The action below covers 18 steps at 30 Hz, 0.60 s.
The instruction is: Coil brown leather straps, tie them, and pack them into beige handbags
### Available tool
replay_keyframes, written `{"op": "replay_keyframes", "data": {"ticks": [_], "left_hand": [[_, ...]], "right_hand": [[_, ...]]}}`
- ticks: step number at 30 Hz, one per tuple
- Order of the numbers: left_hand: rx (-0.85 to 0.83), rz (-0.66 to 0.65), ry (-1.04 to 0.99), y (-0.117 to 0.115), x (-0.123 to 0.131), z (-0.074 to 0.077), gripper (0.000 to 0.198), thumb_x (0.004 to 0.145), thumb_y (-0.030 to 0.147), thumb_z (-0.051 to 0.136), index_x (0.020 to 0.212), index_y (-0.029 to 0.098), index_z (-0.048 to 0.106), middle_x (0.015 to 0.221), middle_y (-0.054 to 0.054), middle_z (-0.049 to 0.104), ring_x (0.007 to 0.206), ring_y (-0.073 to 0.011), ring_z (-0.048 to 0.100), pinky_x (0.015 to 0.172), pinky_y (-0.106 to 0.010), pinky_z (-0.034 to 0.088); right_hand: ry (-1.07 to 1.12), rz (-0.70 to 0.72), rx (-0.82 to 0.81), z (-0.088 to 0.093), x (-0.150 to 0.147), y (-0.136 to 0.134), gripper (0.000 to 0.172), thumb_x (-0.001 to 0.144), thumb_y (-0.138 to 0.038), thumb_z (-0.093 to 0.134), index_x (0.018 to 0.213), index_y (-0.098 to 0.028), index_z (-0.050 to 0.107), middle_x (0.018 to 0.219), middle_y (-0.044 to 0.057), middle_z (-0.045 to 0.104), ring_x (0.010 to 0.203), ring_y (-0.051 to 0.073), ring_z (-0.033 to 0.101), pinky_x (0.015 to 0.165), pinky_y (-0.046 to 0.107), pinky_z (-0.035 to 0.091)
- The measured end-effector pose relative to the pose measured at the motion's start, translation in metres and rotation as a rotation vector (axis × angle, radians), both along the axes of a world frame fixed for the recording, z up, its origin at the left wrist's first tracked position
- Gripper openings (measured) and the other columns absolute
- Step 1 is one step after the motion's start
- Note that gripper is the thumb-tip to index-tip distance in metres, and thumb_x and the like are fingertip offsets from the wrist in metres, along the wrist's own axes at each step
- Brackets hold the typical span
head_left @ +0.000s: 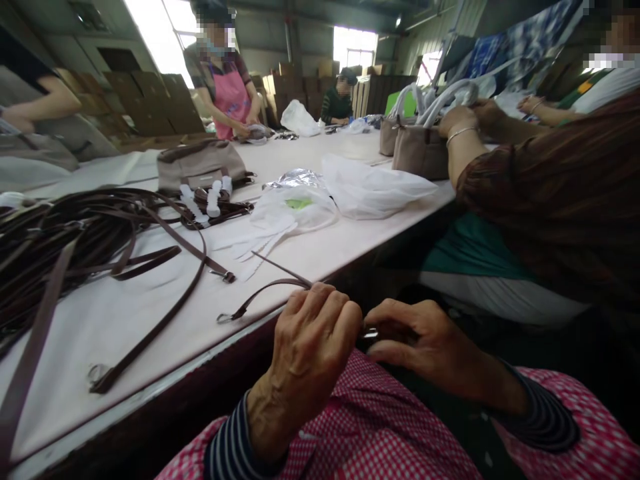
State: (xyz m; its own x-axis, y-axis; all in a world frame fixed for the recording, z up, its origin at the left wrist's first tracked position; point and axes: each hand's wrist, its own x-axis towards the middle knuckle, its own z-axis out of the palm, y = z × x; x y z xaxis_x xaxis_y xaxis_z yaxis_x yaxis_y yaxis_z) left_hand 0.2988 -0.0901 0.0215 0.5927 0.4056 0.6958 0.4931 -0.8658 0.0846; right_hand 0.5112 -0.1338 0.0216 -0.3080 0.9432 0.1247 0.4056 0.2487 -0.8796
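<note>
My left hand [315, 340] is closed around a narrow dark brown strap [270, 285] at the table's front edge. From this fist the strap runs out over the table and ends in a metal clasp [225, 318]. Close to its right, my right hand [425, 343] pinches a small shiny metal piece [370, 332], seemingly the strap's other buckle end; the fingers partly hide it. On the table to the left lies a big tangled pile of dark brown straps [75, 233], some with metal hooks at their ends.
A taupe handbag [200, 163] lies behind the strap pile. White plastic bags [375, 187] and crumpled foil [295, 179] rest mid-table. At right, a co-worker's hands [460, 123] touch an upright handbag [420, 150]. Another person in a pink apron [230, 100] stands across the table [320, 247].
</note>
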Motion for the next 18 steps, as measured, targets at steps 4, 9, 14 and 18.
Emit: {"op": "replay_keyframes", "data": {"ticks": [4,9,14,18], "left_hand": [[0.043,-0.118,-0.142,0.005,0.002,-0.005,0.016,0.098,0.005,0.056,0.086,0.016,0.055,0.092,-0.009,0.071,0.097,-0.0256,0.065,0.08,-0.04,0.05],[-0.028,-0.242,-0.335,0.014,0.009,-0.013,0.016,0.095,0.002,0.059,0.09,0.017,0.057,0.094,-0.01,0.073,0.098,-0.0235,0.067,0.084,-0.038,0.058],[-0.173,-0.258,-0.534,0.016,0.017,-0.029,0.02,0.093,0.0,0.062,0.088,0.02,0.059,0.089,-0.005,0.075,0.094,-0.0198,0.07,0.081,-0.034,0.061],[-0.291,-0.233,-0.708,0.011,0.022,-0.039,0.021,0.092,0.0,0.063,0.087,0.021,0.06,0.088,-0.003,0.075,0.09,-0.0166,0.071,0.078,-0.03,0.061]], "right_hand": [[0.44,0.188,-0.564,-0.008,-0.007,0.001,0.046,0.1,-0.059,0.058,0.097,-0.014,0.067,0.069,0.004,0.073,0.041,0.008,0.054,0.039,0.018,0.036],[0.826,0.231,-0.752,-0.025,-0.022,0.0,0.039,0.096,-0.052,0.066,0.093,-0.013,0.065,0.063,0.004,0.072,0.035,0.007,0.052,0.034,0.014,0.032],[0.836,0.123,-0.615,-0.031,-0.035,-0.01,0.032,0.095,-0.043,0.069,0.091,-0.011,0.068,0.061,0.004,0.071,0.036,0.007,0.053,0.034,0.014,0.026],[0.758,0.033,-0.519,-0.03,-0.038,-0.016,0.029,0.095,-0.04,0.071,0.091,-0.011,0.069,0.063,0.006,0.073,0.039,0.008,0.057,0.038,0.016,0.032]]}}
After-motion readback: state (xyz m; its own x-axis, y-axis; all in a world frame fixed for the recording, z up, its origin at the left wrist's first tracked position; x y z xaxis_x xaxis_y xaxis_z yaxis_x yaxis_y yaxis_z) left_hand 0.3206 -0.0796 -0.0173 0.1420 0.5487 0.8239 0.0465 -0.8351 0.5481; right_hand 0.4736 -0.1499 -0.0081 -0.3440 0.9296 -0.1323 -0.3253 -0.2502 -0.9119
